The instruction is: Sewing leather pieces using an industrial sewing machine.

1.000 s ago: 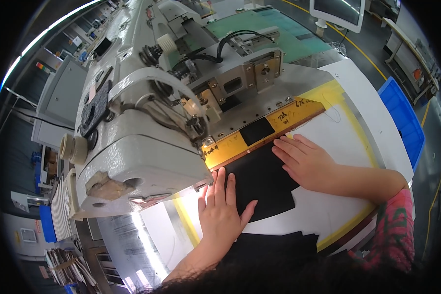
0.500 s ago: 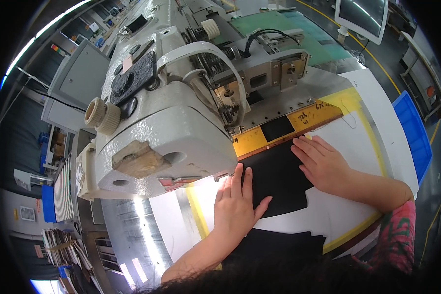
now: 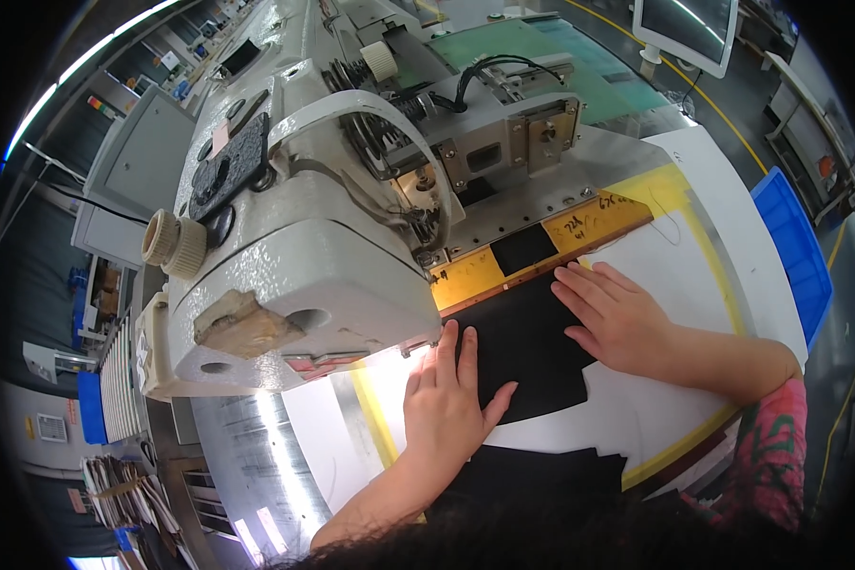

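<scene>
A flat black fabric piece (image 3: pixel 527 356) lies on the white work surface, its far edge against a yellow clamp plate (image 3: pixel 470 273) with handwriting on it. My left hand (image 3: pixel 446 404) rests on the fabric's left side with fingers extended and thumb spread. At the right edge, my right hand (image 3: pixel 613 309) lies flat, its fingertips near the plate. Neither hand grips anything. The large pale sewing machine head (image 3: pixel 304 275) stands just left of and beyond my left hand. Nearer to me lies a second black fabric piece (image 3: pixel 532 480), partly hidden at the lower edge.
Yellow tape (image 3: pixel 717 275) borders the white surface. A blue plastic bin (image 3: pixel 796 252) stands at the right, and a monitor (image 3: pixel 686 33) at the upper right. Stacked papers or card patterns (image 3: pixel 123 499) are at the lower left. A loose thread lies beyond my right hand.
The whole view has shifted slightly, moving the machine and plate a little left in the picture. Both hands keep the same placement on the fabric.
</scene>
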`<action>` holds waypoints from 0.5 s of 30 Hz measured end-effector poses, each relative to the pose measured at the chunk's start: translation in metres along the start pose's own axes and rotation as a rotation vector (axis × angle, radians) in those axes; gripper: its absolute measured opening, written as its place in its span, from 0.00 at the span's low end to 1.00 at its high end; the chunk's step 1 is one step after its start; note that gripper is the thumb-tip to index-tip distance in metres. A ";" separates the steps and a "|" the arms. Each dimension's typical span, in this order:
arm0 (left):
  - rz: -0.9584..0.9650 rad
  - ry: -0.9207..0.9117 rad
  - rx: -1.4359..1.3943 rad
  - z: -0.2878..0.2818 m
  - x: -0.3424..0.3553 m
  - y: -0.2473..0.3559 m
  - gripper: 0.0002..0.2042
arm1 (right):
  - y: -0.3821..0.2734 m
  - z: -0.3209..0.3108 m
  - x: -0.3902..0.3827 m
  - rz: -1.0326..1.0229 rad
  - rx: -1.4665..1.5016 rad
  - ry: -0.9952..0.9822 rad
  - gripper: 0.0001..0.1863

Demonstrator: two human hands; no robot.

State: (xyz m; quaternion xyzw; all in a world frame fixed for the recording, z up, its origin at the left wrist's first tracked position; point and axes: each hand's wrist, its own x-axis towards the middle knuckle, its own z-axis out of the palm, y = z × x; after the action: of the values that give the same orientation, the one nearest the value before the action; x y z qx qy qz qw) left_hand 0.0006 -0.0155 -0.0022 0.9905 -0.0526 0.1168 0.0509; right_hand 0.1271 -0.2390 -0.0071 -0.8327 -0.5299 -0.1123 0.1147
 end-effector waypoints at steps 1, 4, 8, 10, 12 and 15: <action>0.002 -0.001 -0.001 -0.001 0.000 0.000 0.35 | 0.000 0.000 0.000 -0.004 -0.004 -0.007 0.26; -0.008 -0.002 -0.009 -0.002 0.000 0.000 0.35 | 0.001 0.000 0.001 -0.012 -0.014 -0.025 0.26; -0.011 -0.005 -0.017 -0.002 0.000 0.000 0.35 | 0.003 0.000 0.000 -0.014 -0.010 -0.038 0.27; -0.019 -0.014 -0.034 -0.002 0.000 0.000 0.35 | 0.004 0.000 0.000 -0.032 -0.012 -0.035 0.27; -0.005 0.008 -0.020 -0.001 0.002 0.001 0.35 | 0.005 0.001 -0.001 -0.022 -0.019 -0.042 0.27; -0.011 -0.003 0.007 -0.004 0.002 0.002 0.35 | 0.005 0.000 -0.001 -0.027 -0.016 -0.040 0.27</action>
State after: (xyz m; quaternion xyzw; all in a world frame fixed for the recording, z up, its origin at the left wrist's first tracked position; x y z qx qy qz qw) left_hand 0.0009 -0.0176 0.0025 0.9911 -0.0468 0.1151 0.0481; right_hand 0.1318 -0.2416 -0.0080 -0.8285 -0.5423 -0.1015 0.0960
